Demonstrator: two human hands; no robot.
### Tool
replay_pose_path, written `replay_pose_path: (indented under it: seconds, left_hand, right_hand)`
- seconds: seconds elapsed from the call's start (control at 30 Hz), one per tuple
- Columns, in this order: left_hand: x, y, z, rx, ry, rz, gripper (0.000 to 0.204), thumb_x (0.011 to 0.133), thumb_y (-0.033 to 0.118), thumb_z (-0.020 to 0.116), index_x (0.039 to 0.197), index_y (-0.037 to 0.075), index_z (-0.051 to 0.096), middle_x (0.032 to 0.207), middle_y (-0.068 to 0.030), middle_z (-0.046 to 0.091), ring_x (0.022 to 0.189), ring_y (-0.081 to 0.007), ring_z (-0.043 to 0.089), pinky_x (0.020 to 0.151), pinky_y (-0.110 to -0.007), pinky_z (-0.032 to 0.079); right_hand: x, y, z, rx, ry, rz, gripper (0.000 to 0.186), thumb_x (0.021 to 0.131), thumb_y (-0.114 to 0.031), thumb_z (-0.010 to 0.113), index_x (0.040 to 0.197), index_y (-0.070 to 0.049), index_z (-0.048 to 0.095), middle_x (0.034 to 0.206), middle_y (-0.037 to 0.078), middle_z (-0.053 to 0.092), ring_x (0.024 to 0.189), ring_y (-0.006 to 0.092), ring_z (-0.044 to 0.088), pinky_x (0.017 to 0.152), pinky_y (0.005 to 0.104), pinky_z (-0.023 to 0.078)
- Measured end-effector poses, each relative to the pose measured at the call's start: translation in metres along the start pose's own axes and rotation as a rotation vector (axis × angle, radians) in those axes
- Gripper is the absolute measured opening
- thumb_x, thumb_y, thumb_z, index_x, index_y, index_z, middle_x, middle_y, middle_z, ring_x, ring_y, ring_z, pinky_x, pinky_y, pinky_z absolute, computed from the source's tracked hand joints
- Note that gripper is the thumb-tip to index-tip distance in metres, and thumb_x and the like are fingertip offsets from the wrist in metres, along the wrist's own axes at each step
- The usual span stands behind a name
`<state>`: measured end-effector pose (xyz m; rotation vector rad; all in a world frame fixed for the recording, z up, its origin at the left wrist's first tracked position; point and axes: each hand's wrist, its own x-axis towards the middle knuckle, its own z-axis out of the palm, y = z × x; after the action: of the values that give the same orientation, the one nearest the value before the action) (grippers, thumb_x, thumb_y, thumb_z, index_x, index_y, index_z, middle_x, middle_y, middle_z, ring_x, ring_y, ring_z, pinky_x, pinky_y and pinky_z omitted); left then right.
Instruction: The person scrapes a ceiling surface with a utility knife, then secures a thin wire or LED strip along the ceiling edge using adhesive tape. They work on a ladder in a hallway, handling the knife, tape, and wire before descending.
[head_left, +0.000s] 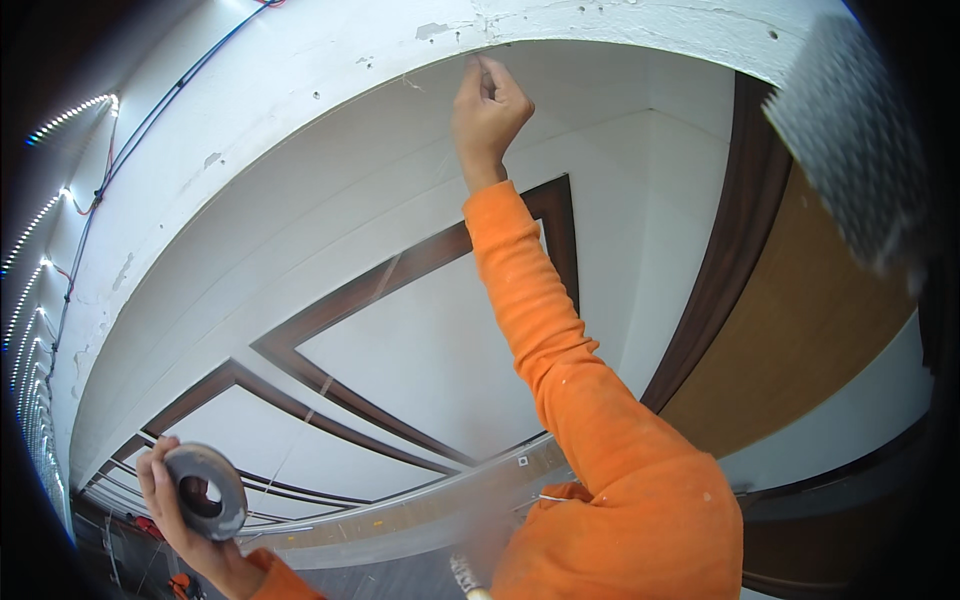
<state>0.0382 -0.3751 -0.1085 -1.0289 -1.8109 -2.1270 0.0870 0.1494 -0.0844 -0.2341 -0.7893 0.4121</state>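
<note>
My left hand [185, 525], at the lower left, grips a dark grey ring-shaped roll [226, 481], probably tape, with its hollow centre showing. The fingers wrap round its back and outer side. High above, my right hand [490, 100] reaches up in an orange sleeve to the lower edge of the white painted border [300, 105]. Its thumb and fingertips are pinched together at that edge. Whatever lies between them is too small to make out. Small holes and chipped patches mark the border near this hand.
Brown-framed white panels [400, 370] line the wall behind my arm. Light strips [70, 118] and a dark cable [150, 130] run along the left. A blurred grey textured object [850, 140] looms at the upper right. A pale-bristled brush end [465, 575] shows at the bottom.
</note>
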Motion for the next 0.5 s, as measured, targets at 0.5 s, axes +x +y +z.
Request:
replay_pose_path:
  seconds: [0.5]
  left_hand:
    - [0.104, 0.046, 0.263, 0.513, -0.904, 0.198, 0.043, 0.095, 0.037, 0.071, 0.114, -0.002, 0.072, 0.076, -0.0057, 0.071, 0.063, -0.0072, 0.064, 0.060, -0.022, 0.048]
  right_hand:
    - [0.015, -0.027, -0.046, 0.002, -0.126, -0.145, 0.011, 0.091, -0.003, 0.069, 0.095, 0.005, 0.075, 0.073, 0.013, 0.072, 0.058, 0.0181, 0.065, 0.054, 0.0291, 0.049]
